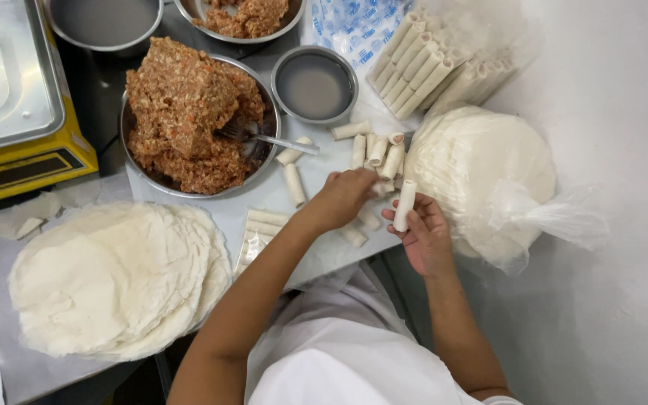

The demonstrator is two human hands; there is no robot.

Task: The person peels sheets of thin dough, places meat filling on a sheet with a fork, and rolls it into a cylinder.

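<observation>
- Where fingers close: right hand (423,234) grips one finished roll (405,205), long axis near upright, tilted slightly right.
- Left hand (345,196): fingers curled down, tips at loose rolls (378,150) just beyond; whether they pinch one, cannot tell.
- Outward: filling bowl (133,142) with fork (264,138), left; bagged wrappers (481,169), right; wrapper stack (114,277), near left.

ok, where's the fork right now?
Head view, upper middle: the fork lies in the big bowl of minced filling, handle over the rim toward the small metal bowl of cloudy liquid, away from both hands.
</observation>
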